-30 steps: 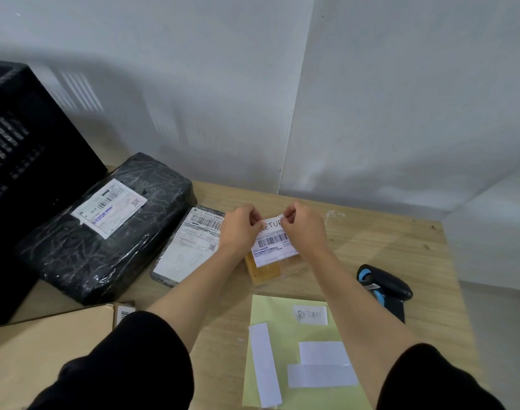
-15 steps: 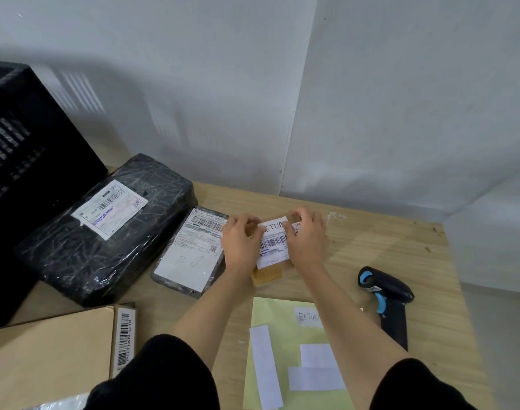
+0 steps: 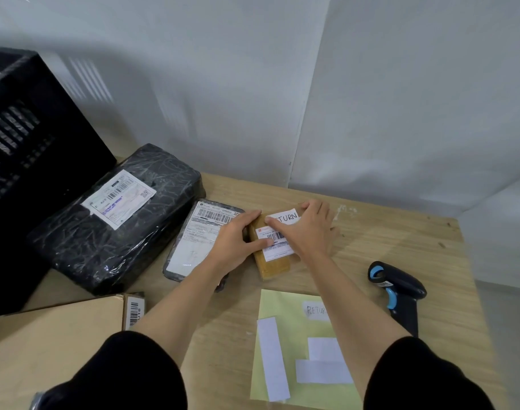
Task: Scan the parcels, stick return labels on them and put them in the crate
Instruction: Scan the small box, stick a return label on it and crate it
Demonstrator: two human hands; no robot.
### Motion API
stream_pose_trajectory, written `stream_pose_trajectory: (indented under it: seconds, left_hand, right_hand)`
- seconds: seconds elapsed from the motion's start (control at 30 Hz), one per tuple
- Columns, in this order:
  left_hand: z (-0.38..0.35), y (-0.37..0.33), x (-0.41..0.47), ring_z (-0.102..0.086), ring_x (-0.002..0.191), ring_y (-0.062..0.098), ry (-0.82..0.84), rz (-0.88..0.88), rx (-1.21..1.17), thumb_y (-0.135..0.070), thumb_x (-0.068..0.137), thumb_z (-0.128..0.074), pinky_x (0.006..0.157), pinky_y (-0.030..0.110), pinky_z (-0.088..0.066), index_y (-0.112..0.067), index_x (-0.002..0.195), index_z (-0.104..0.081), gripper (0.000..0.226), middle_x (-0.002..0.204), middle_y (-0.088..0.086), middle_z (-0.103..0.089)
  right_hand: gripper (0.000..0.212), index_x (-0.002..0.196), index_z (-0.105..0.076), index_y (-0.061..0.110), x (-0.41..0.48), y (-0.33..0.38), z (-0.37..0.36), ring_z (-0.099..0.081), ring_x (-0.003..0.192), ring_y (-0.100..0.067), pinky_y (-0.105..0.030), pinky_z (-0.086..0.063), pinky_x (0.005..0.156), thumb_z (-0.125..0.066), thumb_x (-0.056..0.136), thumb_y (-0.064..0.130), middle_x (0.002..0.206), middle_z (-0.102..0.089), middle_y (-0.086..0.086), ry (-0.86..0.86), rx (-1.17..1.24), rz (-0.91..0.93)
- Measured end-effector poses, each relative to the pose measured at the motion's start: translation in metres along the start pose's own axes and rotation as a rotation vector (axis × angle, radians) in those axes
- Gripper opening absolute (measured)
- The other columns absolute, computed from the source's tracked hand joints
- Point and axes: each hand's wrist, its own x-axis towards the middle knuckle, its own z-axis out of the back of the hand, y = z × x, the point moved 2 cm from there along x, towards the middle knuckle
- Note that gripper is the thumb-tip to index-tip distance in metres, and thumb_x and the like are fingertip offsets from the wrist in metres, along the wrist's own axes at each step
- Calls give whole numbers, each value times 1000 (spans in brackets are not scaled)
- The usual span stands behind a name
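Head view: the small flat amber-brown wrapped parcel [image 3: 275, 266] lies on the pale wooden table [image 3: 385, 241], just right of a flat grey plastic mailer [image 3: 193, 241] and well apart from the black slatted plastic crate [image 3: 31, 128] at far left. The white handwritten RETURN label [image 3: 288, 217] sits at its far end, above the printed shipping label [image 3: 278, 247]. The left hand [image 3: 238, 241] lies flat along the parcel's left edge, fingers straight and thumb across the printed label, steadying it. The right hand [image 3: 310, 232] is spread flat over the right side of both labels, pressing down and gripping nothing.

The parcel looks light, thin and fairly stiff, with a glossy wrap that may slide on the wood. It should lift easily with one hand pinched across its long edges, away from the fresh label. A firm rub over the corners would probably help the sticker bond.

A second ago both hands pinched the RETURN label by its top corners and held it above the parcel. Half a second ago they were lowering it. Now it is down and the fingers have flattened onto it
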Motion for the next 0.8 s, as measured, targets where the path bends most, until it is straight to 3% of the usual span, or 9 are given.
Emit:
stream_pose_trajectory:
  seconds: [0.1,0.27,0.47,0.6,0.7,0.8]
  left_hand:
    - [0,-1,0,-45,124,10,-3,-4,14,-33,78,-75,102,27,-40,-24,141,-43,71,140,-6,-49]
    - [-1,-3,-2,-44,126,11,-9,-11,-5,-32,78,-76,104,27,-38,-22,140,-44,71,140,-5,-49]
    - [-1,-3,-2,-43,127,14,-6,8,-13,-33,78,-75,108,36,-37,-22,140,-44,70,141,-4,-48]
    - [-4,-2,-2,-42,128,16,2,16,16,-34,80,-73,106,34,-36,-24,141,-41,70,143,-4,-45]
    - [-6,-3,-1,-39,131,19,-4,40,65,-35,81,-72,107,36,-34,-24,143,-37,73,146,-3,-41]
    - [-10,-7,-9,-34,135,20,-134,34,138,-38,81,-71,109,35,-29,-20,144,-34,76,149,0,-37]
  right_hand:
    - [81,108,-44,18,4,6,-2,-41,116,-24,-43,-35,86,-64,57,78,118,-46,-1,8,-39,-58]
    - [34,99,-49,17,9,-6,2,-43,114,-24,-43,-40,90,-57,87,48,118,-49,-3,-12,160,-16]
    - [14,104,-56,13,10,-14,9,-42,115,-24,-35,-35,92,-54,94,22,120,-51,-6,86,261,77]
    - [17,107,-56,13,8,-22,15,-47,112,-24,-39,-42,98,-59,91,14,115,-50,-3,151,314,113]
    - [34,120,-50,13,5,-24,19,-53,111,-25,-43,-49,93,-63,88,12,117,-53,-4,182,460,45]
    - [49,131,-48,16,-1,-36,17,-51,118,-26,-46,-46,98,-62,89,38,126,-57,-6,211,407,-115]
